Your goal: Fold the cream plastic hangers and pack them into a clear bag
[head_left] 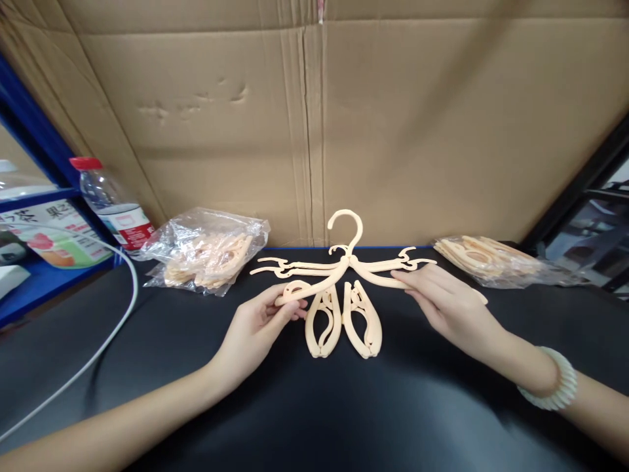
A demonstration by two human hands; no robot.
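Both my hands are on a cream plastic folding hanger point(326, 282), whose arms are spread and whose hook points up. My left hand point(260, 321) pinches the end of its left arm between thumb and fingers. On the other side, my right hand point(447, 305) has its fingers closed on the right arm, partly covering it. Behind it lie more spread hanger arms point(314, 267), with small hooked ends reaching out to both sides. Two folded hanger pieces, a left one point(310, 331) and a right one point(376, 328), rest on the black table just in front, side by side.
Clear bags of cream hangers sit at the back, a left bag point(209, 252) and a right bag point(491, 259). A red-capped bottle point(115, 203) stands by the blue shelf point(59, 196). A white cable point(118, 321) crosses the left side. Cardboard point(314, 131) walls off the back.
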